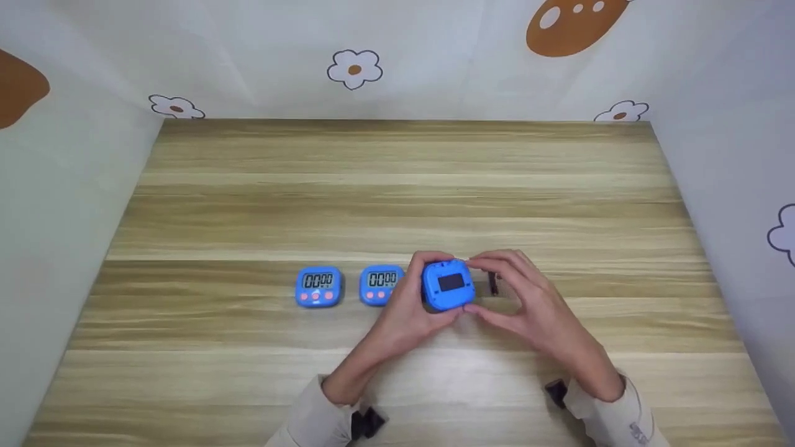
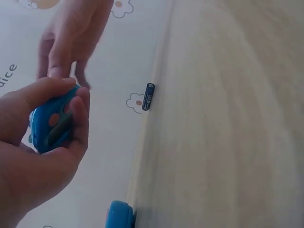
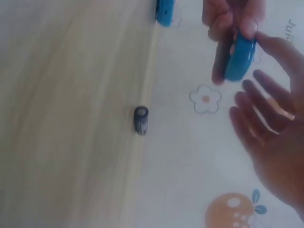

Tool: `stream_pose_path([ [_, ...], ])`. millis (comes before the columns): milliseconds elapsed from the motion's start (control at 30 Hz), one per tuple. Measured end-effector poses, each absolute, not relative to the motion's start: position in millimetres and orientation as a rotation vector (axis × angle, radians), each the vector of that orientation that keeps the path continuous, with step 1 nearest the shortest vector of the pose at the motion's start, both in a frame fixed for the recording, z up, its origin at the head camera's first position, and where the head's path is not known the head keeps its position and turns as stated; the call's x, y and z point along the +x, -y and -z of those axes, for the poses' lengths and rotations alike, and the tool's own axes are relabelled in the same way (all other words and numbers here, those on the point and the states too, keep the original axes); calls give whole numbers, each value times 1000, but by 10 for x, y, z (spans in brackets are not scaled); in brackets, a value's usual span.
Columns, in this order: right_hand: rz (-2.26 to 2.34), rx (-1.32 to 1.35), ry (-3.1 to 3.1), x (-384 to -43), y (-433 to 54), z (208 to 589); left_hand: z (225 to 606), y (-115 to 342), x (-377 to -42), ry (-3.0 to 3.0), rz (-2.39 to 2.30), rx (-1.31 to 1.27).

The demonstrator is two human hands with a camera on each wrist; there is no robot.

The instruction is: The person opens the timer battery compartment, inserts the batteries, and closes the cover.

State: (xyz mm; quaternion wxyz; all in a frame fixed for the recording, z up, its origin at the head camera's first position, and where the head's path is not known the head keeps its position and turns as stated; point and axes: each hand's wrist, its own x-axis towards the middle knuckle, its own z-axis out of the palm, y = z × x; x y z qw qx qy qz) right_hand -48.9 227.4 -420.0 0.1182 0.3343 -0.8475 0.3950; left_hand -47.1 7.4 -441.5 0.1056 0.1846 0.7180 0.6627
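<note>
My left hand (image 1: 407, 304) grips a blue digital timer (image 1: 449, 285) above the table. The timer's back faces up, showing a dark rectangle in its middle. Pink buttons on the front of that timer (image 2: 53, 121) show in the left wrist view. From the right, my right hand (image 1: 534, 304) reaches to the timer's edge, with the thumb and a finger at its two right corners. Its other fingers (image 3: 256, 109) spread apart from the timer in the right wrist view. A small dark battery (image 2: 148, 97) lies on the table, seen between the right hand's fingers in the head view.
Two more blue timers, one at left (image 1: 318, 287) and one nearer (image 1: 379, 285), lie face up reading 00:00. The nearer one is partly covered by my left hand. Pale walls (image 1: 422, 62) with flower prints enclose the wooden table (image 1: 397, 186) at the back and sides.
</note>
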Motion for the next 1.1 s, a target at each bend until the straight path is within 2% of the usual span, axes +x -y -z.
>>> stream_pose_path([
  [267,-1242,785,2558,-534,-2393,4236,4409,-31,-454,-1448,-2298,445],
  [467,-1446,866,2612,-446,-2297,4078,4420,-43,-440,-1726,-2223,471],
  [633,-1438,943,2581,-399,-2202,3933,4409,-55,-424,-2027,-2091,485],
  [800,-1398,944,2575,-407,-2225,4010,4388,-75,-423,-2084,-2053,456],
  [1100,-1284,1022,2589,-450,-2271,4231,4374,-117,-385,-1246,-2328,180],
])
